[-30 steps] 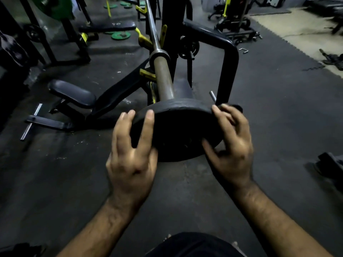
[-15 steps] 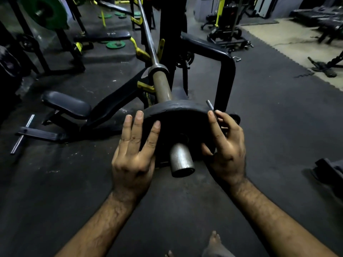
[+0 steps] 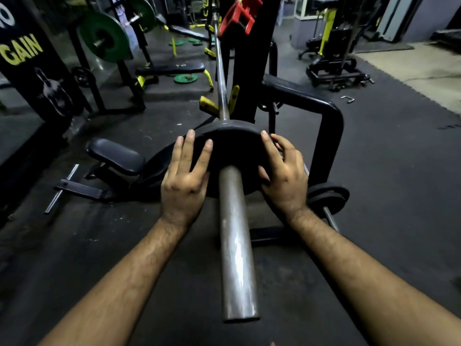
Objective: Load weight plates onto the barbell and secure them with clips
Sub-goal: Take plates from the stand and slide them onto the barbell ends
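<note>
A black weight plate (image 3: pixel 234 146) sits far up the barbell's steel sleeve (image 3: pixel 235 245), close to the collar. The thin barbell shaft (image 3: pixel 220 71) runs away from it over the rack. My left hand (image 3: pixel 185 178) lies flat on the plate's left face with straight fingers. My right hand (image 3: pixel 284 173) presses the plate's right side, fingers reaching over its rim. A red clip (image 3: pixel 239 17) hangs on the black rack upright above.
Another black plate (image 3: pixel 328 197) sits on a peg low on the right. A black bench (image 3: pixel 116 154) lies to the left, a black frame bar (image 3: pixel 329 136) to the right. Green plates (image 3: pixel 104 37) hang on a rack at the back left.
The plate has slid up the sleeve away from me, pushed by both hands, so much more bare sleeve now shows in front. The view rose and the red clip came into sight.
</note>
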